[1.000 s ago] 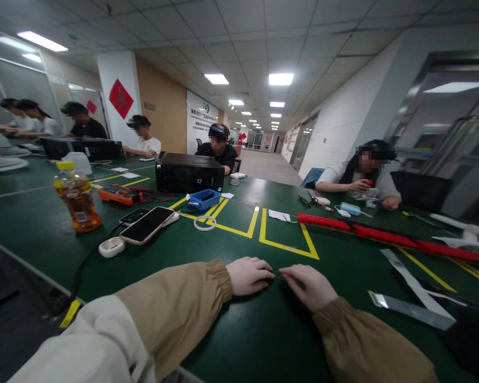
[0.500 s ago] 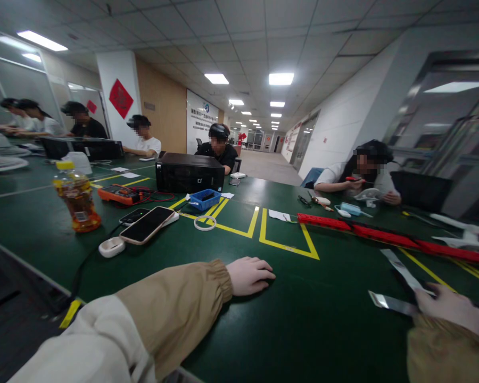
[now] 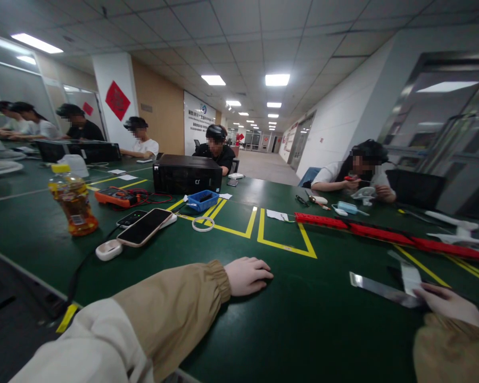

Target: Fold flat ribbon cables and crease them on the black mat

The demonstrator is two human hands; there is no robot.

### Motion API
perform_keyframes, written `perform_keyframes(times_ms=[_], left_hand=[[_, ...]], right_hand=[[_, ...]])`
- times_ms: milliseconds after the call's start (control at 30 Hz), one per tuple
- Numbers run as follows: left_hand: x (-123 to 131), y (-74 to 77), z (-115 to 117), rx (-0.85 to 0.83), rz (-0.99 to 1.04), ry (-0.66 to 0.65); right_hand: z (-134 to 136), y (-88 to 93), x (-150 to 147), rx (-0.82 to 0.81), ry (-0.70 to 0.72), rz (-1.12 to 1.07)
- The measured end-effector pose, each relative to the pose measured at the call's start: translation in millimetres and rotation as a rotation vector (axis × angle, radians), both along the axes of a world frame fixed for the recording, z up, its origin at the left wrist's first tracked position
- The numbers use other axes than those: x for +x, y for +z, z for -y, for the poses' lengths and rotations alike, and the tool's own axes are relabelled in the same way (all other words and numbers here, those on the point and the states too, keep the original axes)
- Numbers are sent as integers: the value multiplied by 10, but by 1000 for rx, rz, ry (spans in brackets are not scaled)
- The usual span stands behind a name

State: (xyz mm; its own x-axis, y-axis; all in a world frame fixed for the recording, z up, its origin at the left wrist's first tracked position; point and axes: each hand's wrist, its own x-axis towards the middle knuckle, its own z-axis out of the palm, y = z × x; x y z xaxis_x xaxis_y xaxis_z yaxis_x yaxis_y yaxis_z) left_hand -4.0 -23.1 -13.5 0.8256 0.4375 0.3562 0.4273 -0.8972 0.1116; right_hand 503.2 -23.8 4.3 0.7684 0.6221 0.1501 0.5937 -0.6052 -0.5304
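My left hand (image 3: 247, 275) lies palm down on the green table (image 3: 295, 324), fingers stretched out and nothing in them. Over at the right, my right hand (image 3: 451, 306) is closed on flat, silvery, ribbon-like strips; what exactly they are I cannot make out. One strip (image 3: 377, 288) reaches out to the left with a bright end. A paler strip (image 3: 410, 277) points up and away from the fingers, its far end smeared by motion. The right fingertips are partly hidden by the strips and the hand itself.
Beyond my left hand lie a phone (image 3: 146, 227), a white ring (image 3: 203, 224) and a blue tray (image 3: 203, 200). A bottle (image 3: 72, 201), an orange multimeter (image 3: 115, 196) and a black case (image 3: 187, 175) stand farther off. A long red strip (image 3: 367, 234) crosses the right. Several people sit around.
My right hand has shifted and turned slightly, so the strips sit at a different angle, one reaching farther left. My left hand has stayed in place; the view has moved a little.
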Motion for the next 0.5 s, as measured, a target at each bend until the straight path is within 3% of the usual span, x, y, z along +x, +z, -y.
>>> perform_keyframes(times_ms=[133, 400, 500], left_hand=[[-2, 11, 11, -5, 0, 0], [0, 12, 6, -12, -2, -1], [2, 9, 2, -19, -7, 3]], right_hand=[[22, 56, -94, 61, -33, -113], [50, 33, -191, 87, 86, -66], [81, 9, -197, 146, 60, -48]])
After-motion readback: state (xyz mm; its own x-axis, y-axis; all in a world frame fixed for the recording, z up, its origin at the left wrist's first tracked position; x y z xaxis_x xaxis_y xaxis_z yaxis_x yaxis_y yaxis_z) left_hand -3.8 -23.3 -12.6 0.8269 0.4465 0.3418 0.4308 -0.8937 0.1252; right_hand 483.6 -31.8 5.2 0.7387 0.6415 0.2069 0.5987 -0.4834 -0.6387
